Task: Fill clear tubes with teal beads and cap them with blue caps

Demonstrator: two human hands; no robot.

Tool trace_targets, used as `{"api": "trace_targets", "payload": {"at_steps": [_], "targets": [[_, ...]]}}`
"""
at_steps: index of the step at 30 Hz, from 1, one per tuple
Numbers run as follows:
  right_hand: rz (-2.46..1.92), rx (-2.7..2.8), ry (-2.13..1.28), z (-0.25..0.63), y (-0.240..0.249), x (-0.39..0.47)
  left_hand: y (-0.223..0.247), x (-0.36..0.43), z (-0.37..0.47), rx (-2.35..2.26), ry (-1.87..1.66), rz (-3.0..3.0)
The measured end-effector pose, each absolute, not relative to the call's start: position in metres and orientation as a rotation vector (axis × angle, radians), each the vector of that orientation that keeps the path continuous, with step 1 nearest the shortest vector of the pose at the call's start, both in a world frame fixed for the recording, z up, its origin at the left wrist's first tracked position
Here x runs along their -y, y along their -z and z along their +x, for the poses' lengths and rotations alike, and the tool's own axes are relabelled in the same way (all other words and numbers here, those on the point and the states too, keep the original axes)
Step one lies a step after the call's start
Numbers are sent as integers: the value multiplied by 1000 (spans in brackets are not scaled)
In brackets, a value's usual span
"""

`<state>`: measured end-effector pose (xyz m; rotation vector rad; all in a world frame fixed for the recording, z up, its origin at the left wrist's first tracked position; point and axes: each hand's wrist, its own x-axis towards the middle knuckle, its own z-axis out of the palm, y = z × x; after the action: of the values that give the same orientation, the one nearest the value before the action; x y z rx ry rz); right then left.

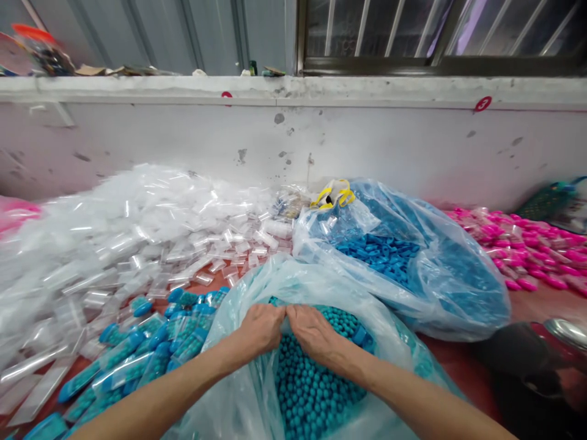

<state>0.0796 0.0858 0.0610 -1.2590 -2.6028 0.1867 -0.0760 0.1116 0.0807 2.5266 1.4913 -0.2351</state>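
My left hand [262, 328] and my right hand [312, 333] meet knuckle to knuckle above an open clear plastic bag [238, 366]. Fingers on both are curled closed, and whatever they pinch is hidden behind the knuckles. Teal round beads [316, 391] fill the bag below them. Near my right wrist a small blue piece [362, 337] lies on the beads. To the left of the bag is a pile of clear tubes filled with teal beads [123, 360], with blue ends.
A large heap of clear empty tubes [137, 244] spreads across the left. Behind the bead bag, another plastic bag [458, 287] holds blue caps [380, 253]. Pink-filled pieces [545, 250] lie at the right. A wall [367, 140] with a ledge closes off the back.
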Motion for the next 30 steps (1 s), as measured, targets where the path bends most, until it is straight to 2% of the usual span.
{"api": "trace_targets", "payload": {"at_steps": [4,8,12,16,18,23,27,30], "targets": [[-1259,2745,-346,84,-67,-86,-87,-115,-77,-1164,334,2374],[-1299,2666,-161,84,-64,-85,-86,-115,-74,-1539,227,2496],[-1264,2690,-221,83,-53,-91,-87,-116,-75,-1294,320,2429],[-1301,2648,-379,84,-59,-93,-87,-117,-74,-1414,285,2518],[-1313,2672,-450,83,-62,-94,-85,-116,-72,-1335,276,2512],[-1474,2630,-367,83,-56,-98,-81,-115,-70,-1535,223,2555],[-1312,2582,-362,97,-63,-84,-83,-121,-78,-1242,185,2368],[-1230,2583,-332,109,-78,-63,-82,-121,-78,-1229,101,2305]]}}
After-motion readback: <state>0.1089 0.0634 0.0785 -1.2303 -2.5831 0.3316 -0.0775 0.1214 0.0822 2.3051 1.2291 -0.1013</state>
